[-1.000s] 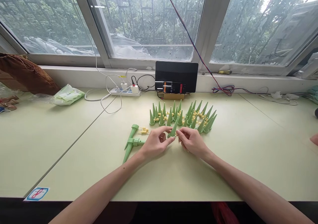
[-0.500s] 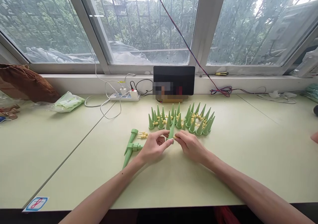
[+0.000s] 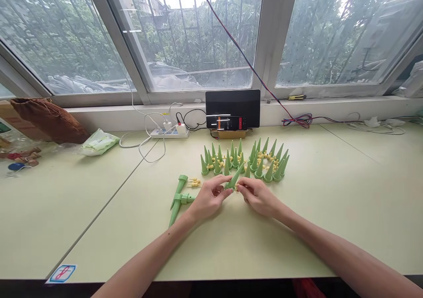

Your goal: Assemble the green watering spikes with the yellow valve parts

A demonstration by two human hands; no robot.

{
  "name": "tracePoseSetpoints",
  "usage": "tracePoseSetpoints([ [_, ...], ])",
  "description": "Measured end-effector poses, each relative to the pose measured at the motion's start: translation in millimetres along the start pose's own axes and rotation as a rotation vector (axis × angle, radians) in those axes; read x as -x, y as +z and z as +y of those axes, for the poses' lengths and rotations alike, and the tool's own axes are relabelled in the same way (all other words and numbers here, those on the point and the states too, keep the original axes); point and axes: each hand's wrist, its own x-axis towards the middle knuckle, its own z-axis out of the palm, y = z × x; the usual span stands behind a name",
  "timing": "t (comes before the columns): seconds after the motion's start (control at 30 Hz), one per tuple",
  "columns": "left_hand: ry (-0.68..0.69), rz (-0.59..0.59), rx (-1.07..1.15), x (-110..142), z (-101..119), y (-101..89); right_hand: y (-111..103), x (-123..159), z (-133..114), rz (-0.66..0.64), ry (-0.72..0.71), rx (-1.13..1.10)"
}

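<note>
My left hand (image 3: pixel 210 197) is closed around the base of a green plastic cone-shaped spike (image 3: pixel 235 176), which leans to the right with its tip up. Close beside it, my right hand (image 3: pixel 259 196) pinches a small yellow plastic piece (image 3: pixel 236 187), partly hidden by my fingertips. The piece is at the spike's lower end; I cannot tell whether they touch. Behind my hands stand several upright green spikes (image 3: pixel 268 174) with yellow pieces (image 3: pixel 265 156) among them. Left of my left hand lie longer green spikes (image 3: pixel 181 197) and a few loose yellow pieces (image 3: pixel 194 183).
At the back, a black tablet (image 3: pixel 233 102) leans on a small box, with a phone (image 3: pixel 230 123) before it. A power strip (image 3: pixel 170 134) with white cables, a packet of wipes (image 3: pixel 100 142) and a brown pouch (image 3: pixel 49 119) are to the left. Bundled wires (image 3: pixel 299 121) lie back right.
The spike in my left hand has tipped from nearly upright to the right. My right hand stays close with the yellow piece. Another person's fingers at the right edge are gone from view.
</note>
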Motion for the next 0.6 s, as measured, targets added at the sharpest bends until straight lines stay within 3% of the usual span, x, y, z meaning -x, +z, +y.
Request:
tracePoseSetpoints([
  [0.13, 0.034, -0.008, 0.008, -0.3, -1.8, -0.5, -1.3, -0.2, -4.7, -0.123, 0.185, -0.3],
  [0.3, 0.023, 0.018, 0.016, -0.7, -0.8, 0.9, 0.7, -2.7, -3.5, -0.189, 0.29, -0.563],
  [0.4, -0.014, 0.055, -0.02, -0.3, 0.0, 1.6, 3.8, -2.5, -0.8, -0.107, 0.224, -0.427],
  [0.5, -0.062, 0.068, -0.028, 0.0, 0.9, 0.9, 6.2, -1.0, 1.2, 0.075, 0.002, -0.077],
  [0.6, -0.094, 0.072, 0.035, -0.2, 3.5, -0.6, 6.3, 0.0, 2.3, 0.147, -0.124, 0.096],
])
